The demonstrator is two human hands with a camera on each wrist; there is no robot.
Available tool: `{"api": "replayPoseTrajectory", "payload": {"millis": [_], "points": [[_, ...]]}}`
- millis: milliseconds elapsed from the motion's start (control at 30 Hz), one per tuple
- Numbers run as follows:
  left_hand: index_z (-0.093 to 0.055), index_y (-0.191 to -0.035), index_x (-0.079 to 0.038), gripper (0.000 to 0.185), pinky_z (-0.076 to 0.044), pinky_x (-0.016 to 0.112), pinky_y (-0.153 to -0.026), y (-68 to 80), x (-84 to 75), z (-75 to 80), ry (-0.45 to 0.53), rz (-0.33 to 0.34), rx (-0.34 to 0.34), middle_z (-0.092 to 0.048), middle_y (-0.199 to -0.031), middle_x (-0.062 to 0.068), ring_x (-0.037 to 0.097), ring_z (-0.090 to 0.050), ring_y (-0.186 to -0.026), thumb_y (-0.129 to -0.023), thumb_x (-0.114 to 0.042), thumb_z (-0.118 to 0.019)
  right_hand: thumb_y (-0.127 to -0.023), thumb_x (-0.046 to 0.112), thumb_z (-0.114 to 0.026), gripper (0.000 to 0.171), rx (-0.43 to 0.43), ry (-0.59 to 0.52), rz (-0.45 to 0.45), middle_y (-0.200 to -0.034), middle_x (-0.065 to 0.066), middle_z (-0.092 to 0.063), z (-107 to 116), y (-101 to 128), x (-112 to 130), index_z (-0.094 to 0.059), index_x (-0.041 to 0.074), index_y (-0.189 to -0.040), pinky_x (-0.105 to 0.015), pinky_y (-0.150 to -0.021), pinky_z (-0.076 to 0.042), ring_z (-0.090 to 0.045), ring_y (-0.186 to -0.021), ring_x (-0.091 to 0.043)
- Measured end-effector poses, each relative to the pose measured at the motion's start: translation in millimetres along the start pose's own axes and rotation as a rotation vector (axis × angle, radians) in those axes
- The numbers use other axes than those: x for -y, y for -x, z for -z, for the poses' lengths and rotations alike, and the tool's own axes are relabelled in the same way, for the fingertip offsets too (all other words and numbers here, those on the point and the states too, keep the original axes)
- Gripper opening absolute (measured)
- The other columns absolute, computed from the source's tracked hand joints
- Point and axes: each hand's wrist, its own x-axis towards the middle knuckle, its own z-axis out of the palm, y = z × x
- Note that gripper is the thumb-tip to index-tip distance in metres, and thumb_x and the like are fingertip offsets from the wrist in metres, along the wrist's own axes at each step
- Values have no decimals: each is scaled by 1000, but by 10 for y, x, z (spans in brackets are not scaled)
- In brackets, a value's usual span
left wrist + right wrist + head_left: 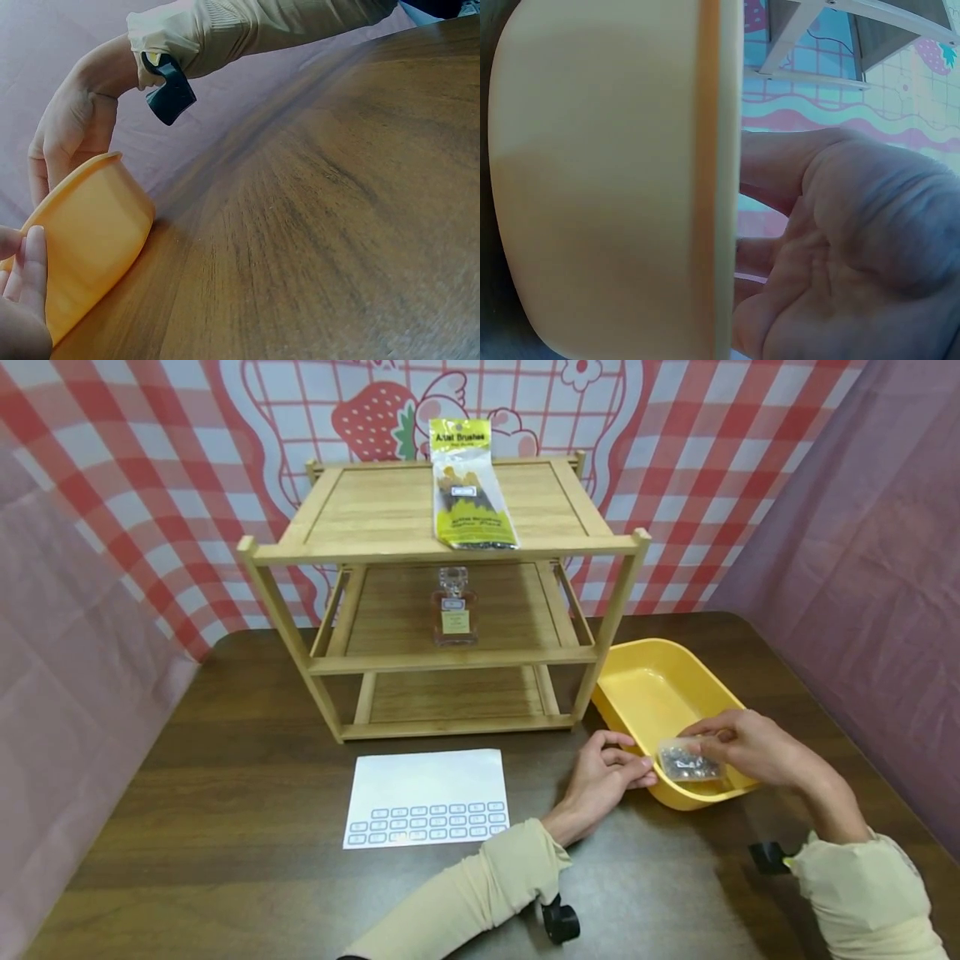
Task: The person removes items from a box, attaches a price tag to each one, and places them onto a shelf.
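Pinching a small clear packet (687, 760) over the near rim of the yellow tub (651, 690), the right hand (753, 745) lifts it clear while the left hand (603, 774) steadies the tub's near-left corner with relaxed fingers, beyond the label sheet (427, 797) on the tabletop (247, 760) and before the bamboo shelf (442, 547).

Wooden shelf unit (442, 635) on a dark table (247, 793). Brush packet (467, 485) lies on the top shelf; glass bottle (454, 608) stands mid-shelf. White label sheet (427, 797) lies in front.
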Motion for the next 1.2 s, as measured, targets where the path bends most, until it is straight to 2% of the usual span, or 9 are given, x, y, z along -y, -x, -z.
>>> {"api": "replayPoseTrajectory", "payload": {"millis": [233,467,767,1033,1200], "points": [[-55,-111,-1,25,-61,28,-77,1,-5,-10,0,14,-10,-66,-83,8,13,-66,-70,-94,15,-64,-96,10,-74,19,-72,5,4,-106,-12,-74,42,38,18,-77,0,-112,-26,-69,-50,-59,-88,-18],[-56,-111,0,26,-61,29,-77,7,-13,-10,9,26,-21,-67,-84,9,14,-66,-69,-93,16,-64,-97,14,-74,27,-133,-55,3,-104,-9,-72,71,85,43,-75,-2,-119,-24,-66,-51,-58,-85,-9],[-56,-112,2,26,-61,29,-76,4,-31,0,20,37,-14,-67,-84,10,14,-66,-70,-92,17,-63,-97,13,-74,22,-212,-71,42,-106,-10,-71,103,110,114,-78,3,-117,-21,-66,-47,-54,-85,-6],[-56,-114,2,25,-62,29,-75,14,-38,66,36,48,-8,-68,-86,12,15,-67,-71,-94,15,-63,-94,5,-75,20,-272,-107,131,-104,-5,-71,79,100,207,-79,6,-114,-20,-67,-46,-55,-87,-6],[-56,-117,5,25,-62,30,-75,27,-76,139,18,48,1,-70,-91,20,18,-69,-74,-94,14,-63,-93,2,-74,21,-280,-114,168,-108,2,-72,57,86,306,-80,8,-113,-16,-75,-43,-56,-96,-1]]}}
